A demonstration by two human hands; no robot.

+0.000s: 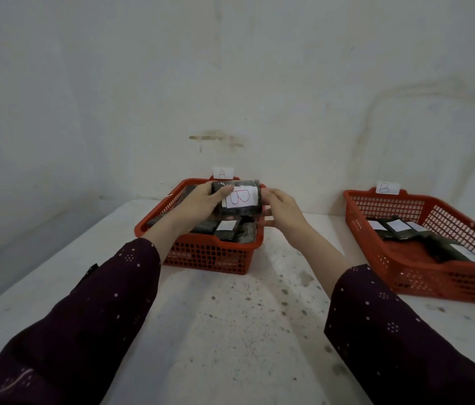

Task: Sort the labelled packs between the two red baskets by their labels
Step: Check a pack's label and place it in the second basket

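Observation:
Over the red basket tagged A (210,254) I hold up a dark pack (237,210) whose white label shows a red letter B turned sideways. My left hand (201,204) grips its left end, thumb across the front. My right hand (281,210) holds its right end, fingers behind it. More dark packs with white labels (226,228) lie in basket A beneath. The red basket tagged B (435,276) stands to the right with several labelled packs (397,229) inside.
Both baskets sit on a white, speckled table (230,331) against a white wall. Paper tags A (222,173) and B (385,188) stand at the baskets' far rims. A gap of bare tabletop separates the two baskets.

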